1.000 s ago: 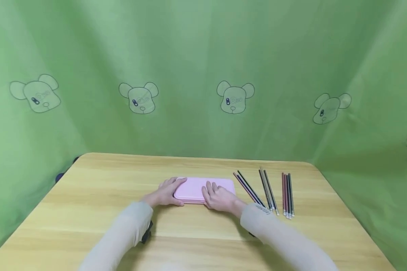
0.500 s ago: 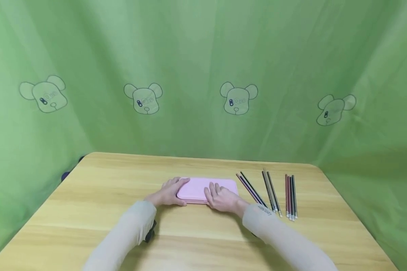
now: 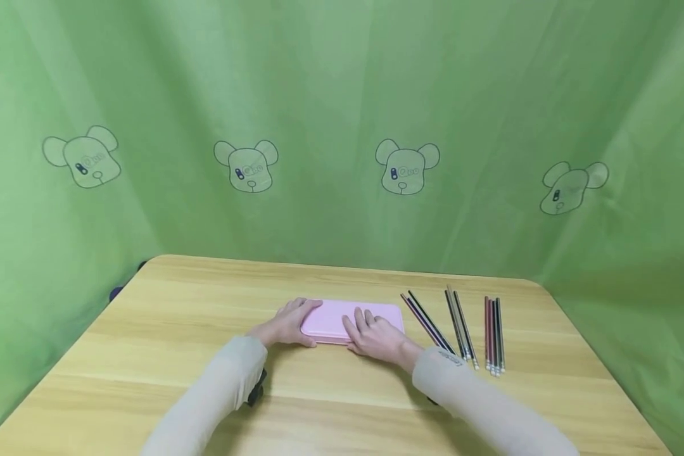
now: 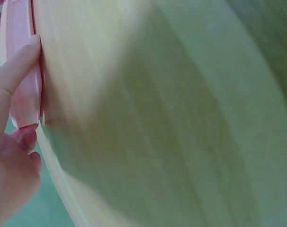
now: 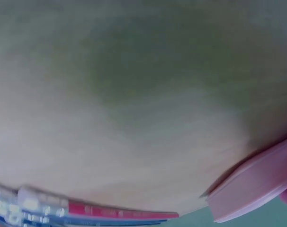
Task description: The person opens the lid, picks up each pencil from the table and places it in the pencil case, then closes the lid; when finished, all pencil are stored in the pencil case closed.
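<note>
A flat pink pencil case (image 3: 327, 316) lies closed on the wooden table. My left hand (image 3: 287, 324) grips its left end; in the left wrist view the thumb (image 4: 20, 61) lies along the front side while curled fingertips touch the end. My right hand (image 3: 376, 335) holds the right part of the case, its fingers over the lid and its thumb down by the front edge. The right wrist view shows one end of the case, with the hand mostly out of sight.
Right of the case lie three groups of pencils: a slanted one (image 3: 430, 324), a middle one (image 3: 462, 329) and a rightmost one (image 3: 494, 335). The table (image 3: 205, 285) has a green curtain (image 3: 319, 215) behind it and along its sides.
The whole scene has shifted slightly right in the head view. The fingers of my right hand have spread a little on the lid. My left hand keeps its place on the case.
</note>
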A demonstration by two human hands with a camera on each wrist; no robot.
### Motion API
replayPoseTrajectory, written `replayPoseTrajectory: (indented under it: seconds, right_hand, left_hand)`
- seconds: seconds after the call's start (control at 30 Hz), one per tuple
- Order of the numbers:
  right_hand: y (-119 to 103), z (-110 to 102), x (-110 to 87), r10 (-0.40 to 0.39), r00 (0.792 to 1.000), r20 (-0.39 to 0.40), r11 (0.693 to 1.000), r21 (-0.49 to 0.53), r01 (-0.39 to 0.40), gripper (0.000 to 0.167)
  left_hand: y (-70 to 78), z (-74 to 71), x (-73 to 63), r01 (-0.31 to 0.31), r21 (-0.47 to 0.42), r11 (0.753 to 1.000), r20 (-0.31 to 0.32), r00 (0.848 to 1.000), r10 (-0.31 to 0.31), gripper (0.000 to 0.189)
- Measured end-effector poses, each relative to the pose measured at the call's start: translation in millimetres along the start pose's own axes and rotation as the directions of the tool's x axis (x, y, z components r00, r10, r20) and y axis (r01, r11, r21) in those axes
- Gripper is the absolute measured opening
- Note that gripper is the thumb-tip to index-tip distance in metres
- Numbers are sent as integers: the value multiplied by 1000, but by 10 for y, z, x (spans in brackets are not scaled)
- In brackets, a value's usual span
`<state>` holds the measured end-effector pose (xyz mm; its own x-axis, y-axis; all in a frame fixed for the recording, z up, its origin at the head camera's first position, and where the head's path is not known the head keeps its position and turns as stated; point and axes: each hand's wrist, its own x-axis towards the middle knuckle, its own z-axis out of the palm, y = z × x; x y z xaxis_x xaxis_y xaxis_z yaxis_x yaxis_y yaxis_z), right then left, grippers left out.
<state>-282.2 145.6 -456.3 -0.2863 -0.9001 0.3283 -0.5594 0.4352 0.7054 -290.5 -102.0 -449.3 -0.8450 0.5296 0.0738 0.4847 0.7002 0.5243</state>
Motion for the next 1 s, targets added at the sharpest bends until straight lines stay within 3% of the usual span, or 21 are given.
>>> replayPoseTrajectory:
  seconds: [0.27,0.5,0.67,0.8,0.9,1.0]
  right_hand:
    - [2,97,-10,-92,994,-59,992,-90,86,55]
    - [109,120,42,-119,987,-110,992,-60,113,54]
    - [198,80,62,-31,994,-109,995,93,42,53]
    - [275,6,66,79,994,-79,973,222,-60,46]
    - [338,-40,44,181,979,-94,937,318,-143,39]
    - [397,-57,7,243,958,-154,916,363,-174,36]
  left_hand:
    - [5,4,0,16,-2,1000,4,1000,-16,85]
    - [-34,-9,-7,-8,-5,1000,-25,1000,8,85]
    - [-49,-40,-3,-15,-9,1000,-43,999,15,91]
    - [-72,-42,-9,-11,-34,999,-43,999,10,100]
    - [-73,-27,-28,0,-65,998,-47,999,-4,110]
    - [-50,-10,-48,16,-85,996,-59,998,-21,118]
